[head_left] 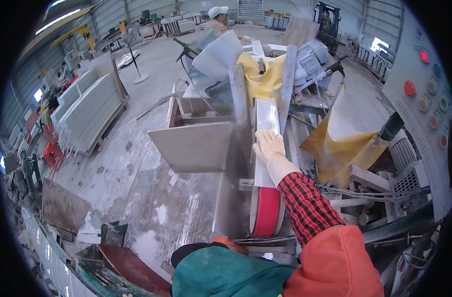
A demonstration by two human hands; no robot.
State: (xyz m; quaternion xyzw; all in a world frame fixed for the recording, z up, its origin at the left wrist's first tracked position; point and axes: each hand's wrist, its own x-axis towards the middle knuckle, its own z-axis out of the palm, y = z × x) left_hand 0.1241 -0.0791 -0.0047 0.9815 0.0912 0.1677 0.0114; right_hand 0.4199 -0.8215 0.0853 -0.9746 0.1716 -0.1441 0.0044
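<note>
At left stood one stack of pale slabs point(87, 116). In the middle, one white strip point(263, 174) lay along one red belt point(265, 214), ending short of the belt's near edge. On this strip one gloved right hand point(271, 147) rested flat, fingers slightly spread. Of two yellow sheets point(274, 85), one was at its far end, one to the right. The left hand's state I could not tell.

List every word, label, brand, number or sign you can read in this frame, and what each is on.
Legible text: none.
Control panel at the right: any markings by its buttons are too small and blurred to read.
Motor: any label is too blurred to read.
White strip under the right hand: no lettering can be made out.
</note>
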